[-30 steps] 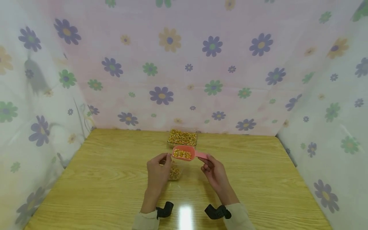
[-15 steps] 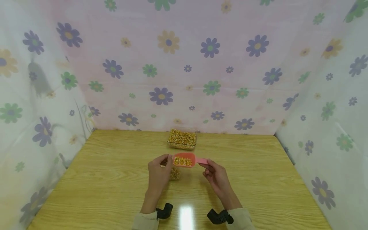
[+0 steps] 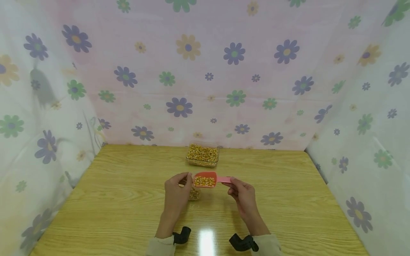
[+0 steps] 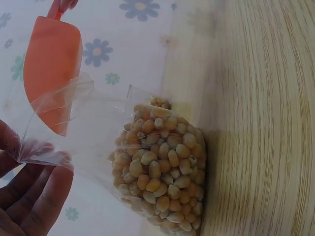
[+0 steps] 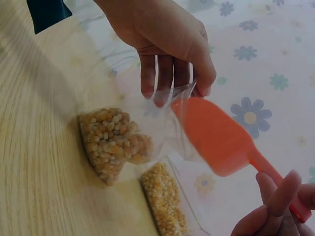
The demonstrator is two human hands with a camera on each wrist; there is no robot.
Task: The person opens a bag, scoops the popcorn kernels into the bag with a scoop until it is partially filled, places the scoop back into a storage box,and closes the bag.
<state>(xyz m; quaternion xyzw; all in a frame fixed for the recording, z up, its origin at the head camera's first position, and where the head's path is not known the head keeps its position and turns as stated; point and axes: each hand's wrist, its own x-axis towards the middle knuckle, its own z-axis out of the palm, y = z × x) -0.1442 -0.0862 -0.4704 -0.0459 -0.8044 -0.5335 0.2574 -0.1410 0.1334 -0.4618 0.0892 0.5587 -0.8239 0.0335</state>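
Note:
My left hand [image 3: 177, 192] pinches the top edge of a clear plastic bag [image 4: 96, 128], which stands on the table with corn kernels [image 4: 165, 169] filling its lower part. My right hand [image 3: 245, 199] grips the handle of a coral-pink scoop [image 5: 216, 140], held level above the bag. Corn kernels [image 3: 205, 181] lie in the scoop's bowl. In the right wrist view the scoop's front end sits at the bag's mouth, close to the left fingertips, and the plastic overlaps it. From the head view, the left hand and scoop hide most of the bag.
Behind the bag, a clear rectangular container [image 3: 202, 163] of corn kernels stands near the back of the wood-grain table [image 3: 128, 185]. Flower-printed cloth [image 3: 211, 85] hangs along the back and both sides.
The scoop and right hand have come down and nearer, leaving the back container in fuller view. The left hand stays nearly in place, still pinching the bag.

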